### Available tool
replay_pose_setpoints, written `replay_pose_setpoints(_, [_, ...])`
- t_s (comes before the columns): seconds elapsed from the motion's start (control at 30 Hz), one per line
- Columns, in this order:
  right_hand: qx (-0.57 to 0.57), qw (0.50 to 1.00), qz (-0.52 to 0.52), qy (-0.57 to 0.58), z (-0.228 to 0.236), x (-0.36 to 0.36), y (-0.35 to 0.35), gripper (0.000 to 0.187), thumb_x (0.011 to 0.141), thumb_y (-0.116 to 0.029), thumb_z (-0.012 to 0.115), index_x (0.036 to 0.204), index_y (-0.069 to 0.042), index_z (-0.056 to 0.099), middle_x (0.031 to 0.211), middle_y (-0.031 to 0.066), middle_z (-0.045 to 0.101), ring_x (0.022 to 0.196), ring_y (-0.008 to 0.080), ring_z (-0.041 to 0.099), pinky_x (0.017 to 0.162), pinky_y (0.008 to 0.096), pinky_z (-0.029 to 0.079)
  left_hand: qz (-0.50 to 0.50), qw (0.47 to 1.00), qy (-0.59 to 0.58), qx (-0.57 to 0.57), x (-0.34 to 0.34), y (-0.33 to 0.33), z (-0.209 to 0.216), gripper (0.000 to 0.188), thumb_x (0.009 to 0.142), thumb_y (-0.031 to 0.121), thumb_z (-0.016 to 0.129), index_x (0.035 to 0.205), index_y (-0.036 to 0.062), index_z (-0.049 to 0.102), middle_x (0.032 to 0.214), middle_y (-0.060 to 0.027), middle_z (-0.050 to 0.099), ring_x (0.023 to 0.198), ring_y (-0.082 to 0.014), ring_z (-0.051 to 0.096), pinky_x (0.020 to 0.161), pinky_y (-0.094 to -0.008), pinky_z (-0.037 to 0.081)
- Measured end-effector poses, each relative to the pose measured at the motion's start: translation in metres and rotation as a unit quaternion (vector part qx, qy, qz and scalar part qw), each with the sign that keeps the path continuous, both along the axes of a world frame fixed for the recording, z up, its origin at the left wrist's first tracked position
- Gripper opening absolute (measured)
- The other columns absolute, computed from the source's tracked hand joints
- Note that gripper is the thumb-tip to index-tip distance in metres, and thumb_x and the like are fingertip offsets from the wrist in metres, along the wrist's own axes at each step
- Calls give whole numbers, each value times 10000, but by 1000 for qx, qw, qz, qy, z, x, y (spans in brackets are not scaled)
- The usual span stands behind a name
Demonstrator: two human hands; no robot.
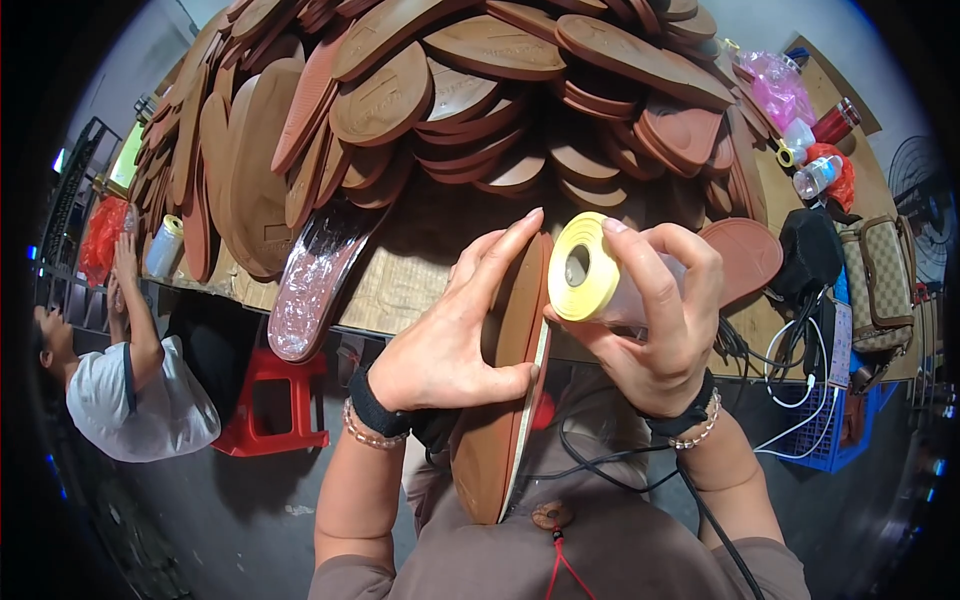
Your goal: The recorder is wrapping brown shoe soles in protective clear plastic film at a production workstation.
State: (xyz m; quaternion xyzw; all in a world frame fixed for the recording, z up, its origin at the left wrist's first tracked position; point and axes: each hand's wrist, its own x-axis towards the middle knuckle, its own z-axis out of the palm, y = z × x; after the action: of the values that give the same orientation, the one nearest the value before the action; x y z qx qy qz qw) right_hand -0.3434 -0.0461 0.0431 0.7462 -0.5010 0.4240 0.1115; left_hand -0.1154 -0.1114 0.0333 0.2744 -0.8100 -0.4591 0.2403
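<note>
My left hand (440,345) grips a pair of brown shoe soles (482,465), held on edge with a pale strip showing along one side. Its thumb presses on that edge while the fingers reach along the brown face. In my right hand (670,310) is a roll of clear film (572,300) with a yellow end and a hollow core, its fingers curled round it. The roll is close against the upper part of the soles. To the left, a sole wrapped in shiny clear film (312,290) overhangs the table edge.
A large heap of brown soles (490,45) covers the wooden table (385,295). At right are a checked bag (880,270), cables, a clear bottle (818,177) and a blue crate (825,440). A co-worker (140,395) is at left near a red stool (270,405).
</note>
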Motion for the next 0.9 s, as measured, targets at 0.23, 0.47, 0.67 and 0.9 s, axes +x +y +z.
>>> replay_pose_setpoints(0.23, [14, 1000, -25, 6, -4, 3, 4, 883, 600, -151, 917, 1439, -124, 642, 1239, 168, 571, 1085, 353, 601, 922, 474, 484, 1, 1000, 18, 13, -3, -2, -9, 1116, 747, 195, 802, 1691, 82, 218, 1656, -162, 331, 1536, -329, 357, 1147, -500, 480])
replay_pose_setpoints(0.47, [53, 994, -33, 91, 3, 4, -1, 909, 675, -276, 879, 1500, -65, 561, 1289, 170, 590, 1153, 322, 625, 1053, 470, 446, 95, 993, 46, 48, -18, 3, -4, 837, 750, 135, 791, 1502, 89, 426, 1392, -173, 556, 1358, -323, 559, 1147, -437, 459])
replay_pose_setpoints(0.67, [127, 987, 74, 65, 24, -12, -7, 956, 802, -372, 865, 1592, -62, 426, 1225, 188, 566, 1122, 373, 603, 1095, 536, 457, 112, 989, 70, 71, -22, 8, -1, 729, 816, 51, 760, 1479, 91, 460, 1362, -104, 566, 1305, -237, 569, 1038, -388, 542])
replay_pose_setpoints(0.9, [17, 995, 86, -46, 34, -32, -22, 914, 581, -215, 990, 1418, -110, 637, 1117, 134, 619, 1015, 339, 629, 874, 434, 540, 102, 991, 67, 46, -20, 14, 0, 780, 806, 124, 798, 1519, 98, 483, 1461, -129, 530, 1373, -285, 553, 1013, -423, 578])
